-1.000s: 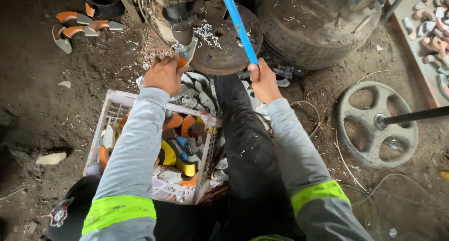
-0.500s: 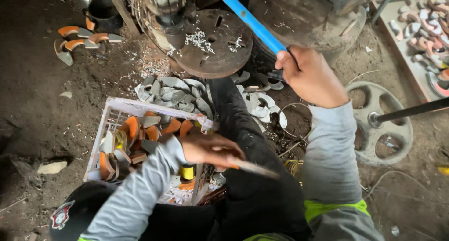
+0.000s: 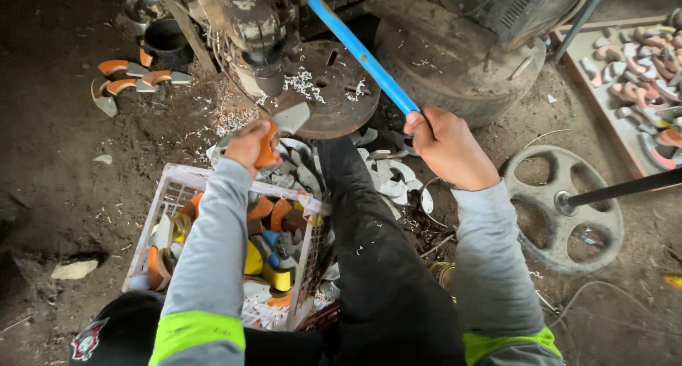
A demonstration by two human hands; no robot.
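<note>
Nearest the camera, a white plastic crate (image 3: 186,183) sits on the dirt floor (image 3: 50,167) beside the person's dark-trousered leg. It holds a jumble of curved blades with orange, yellow and blue handles, lying at all angles.

Above the crate, the left hand (image 3: 249,144) is closed around the orange handle of a blade piece (image 3: 284,121), whose grey metal end points up toward the round drill-press table (image 3: 334,99). The piece is curved, dull grey at the blade and bright orange at the grip. The right hand (image 3: 447,147) is wrapped tightly about the lower end of a blue lever (image 3: 362,53) that slants up to the machine.

Between the hands, a heap of bare grey blades (image 3: 383,174) lies on the floor. Pale metal shavings (image 3: 302,82) sit on the round table under the drill head (image 3: 256,32).

To the right lies a spoked metal wheel (image 3: 565,206) on a dark rod. Farther right, a flat tray (image 3: 636,67) holds more blades. Far left, a few orange-handled pieces (image 3: 135,74) lie loose by a black pot (image 3: 167,39).
</note>
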